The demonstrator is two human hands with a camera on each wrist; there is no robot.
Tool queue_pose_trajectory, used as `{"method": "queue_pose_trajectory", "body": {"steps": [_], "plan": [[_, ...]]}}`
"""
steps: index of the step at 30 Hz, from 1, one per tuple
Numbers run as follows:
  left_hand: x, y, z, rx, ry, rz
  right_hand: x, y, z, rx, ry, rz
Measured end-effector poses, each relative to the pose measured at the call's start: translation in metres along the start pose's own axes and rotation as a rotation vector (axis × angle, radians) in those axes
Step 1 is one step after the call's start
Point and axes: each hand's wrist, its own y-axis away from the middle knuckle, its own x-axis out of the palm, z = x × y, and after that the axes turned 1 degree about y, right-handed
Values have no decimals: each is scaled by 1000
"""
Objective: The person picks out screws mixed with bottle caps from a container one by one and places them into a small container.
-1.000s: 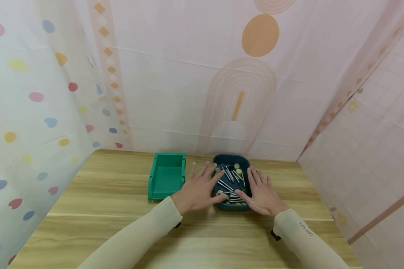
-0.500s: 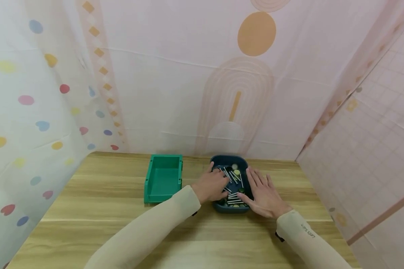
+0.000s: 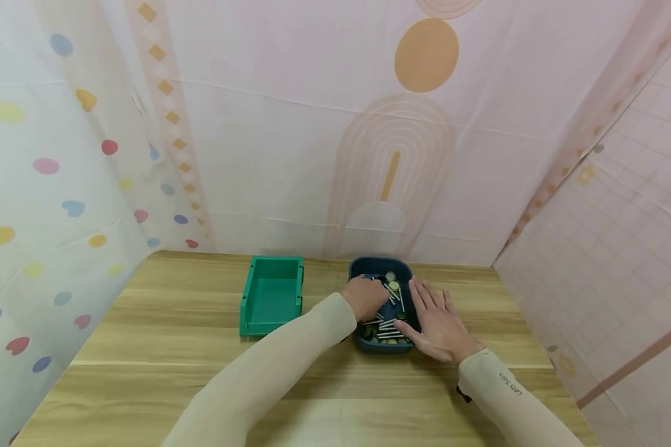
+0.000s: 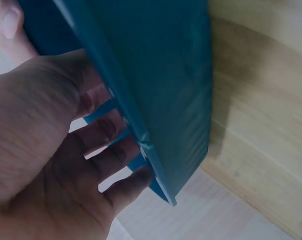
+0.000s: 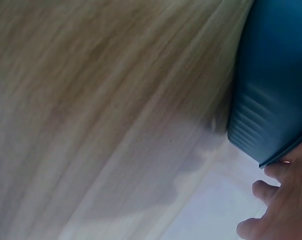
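Note:
A dark blue rounded bin (image 3: 386,349) holds long silver nail- or bolt-like pieces (image 3: 391,333) and round flat discs (image 3: 394,286), some yellowish. My left hand (image 3: 366,297) reaches into the bin's left part, fingers bent downward. In the left wrist view, the left hand (image 4: 46,145) has its fingers over the rim; what the fingertips touch is not clear. My right hand (image 3: 438,329) rests along the bin's right rim with fingers extended and thumb over the inside. The right wrist view shows the right hand (image 5: 291,200) beside the bin's outer wall (image 5: 271,110).
To the left of the bin stands a green open-front tray (image 3: 271,301) on the wooden table (image 3: 145,360). Patterned cloth (image 3: 279,124) hangs behind the table and along both sides.
My left hand has gone from spread above the bin's left edge down and rightward into the bin, its fingers bending. The right hand has stayed on the right rim.

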Motion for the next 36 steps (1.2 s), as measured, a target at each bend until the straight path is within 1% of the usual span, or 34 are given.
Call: {"method": "queue_pose_trajectory", "body": {"steps": [1, 2, 4, 6, 8, 10, 14, 17, 18, 19, 20, 21, 24, 25, 27, 29, 30, 32, 36], "plan": [[9, -8, 2, 7, 4, -1, 0, 0, 0, 0, 0, -2], [13, -13, 2, 13, -8, 6, 1, 0, 0, 1, 1, -3], [28, -25, 5, 33, -17, -7, 2, -1, -1, 2, 5, -3], [37, -33, 7, 46, -35, -14, 3, -1, -1, 2, 3, -4], [40, -36, 6, 46, -56, -23, 3, -1, 0, -3, 4, -7], [41, -37, 7, 34, -48, -14, 3, -1, 1, -8, 3, -12], [33, -35, 5, 16, -29, 28, 4, 0, 1, -14, 8, -19], [24, -31, 3, 7, -20, 59, 3, 0, 0, -11, 8, -26], [16, -24, 0, -6, -22, 58, 3, 0, 0, -12, 6, -28], [10, -20, -1, -16, -16, 62, 3, 0, -1, -13, 5, -29], [5, -16, -3, -23, -7, 75, 3, 1, -1, -14, 5, -29], [4, -14, -4, -31, 0, 73, 3, 1, -1, -14, 4, -29], [2, -12, -5, -23, 14, 71, 2, 0, -2, -10, 2, -23], [8, -18, -4, -18, 26, 87, 1, 0, -1, -8, 1, -21], [15, -21, -1, 2, 29, 69, 1, -1, -2, -7, 0, -22], [13, -19, -1, 8, 32, 62, 1, -1, -2, -8, 2, -22], [15, -18, -1, 13, 42, 42, 1, -2, -2, -9, 1, -24], [1, -5, -3, 17, 56, 28, 1, -2, -2, -11, 5, -22], [-38, 32, -11, 25, 115, 14, 2, 0, -2, -15, 1, -20]]}}
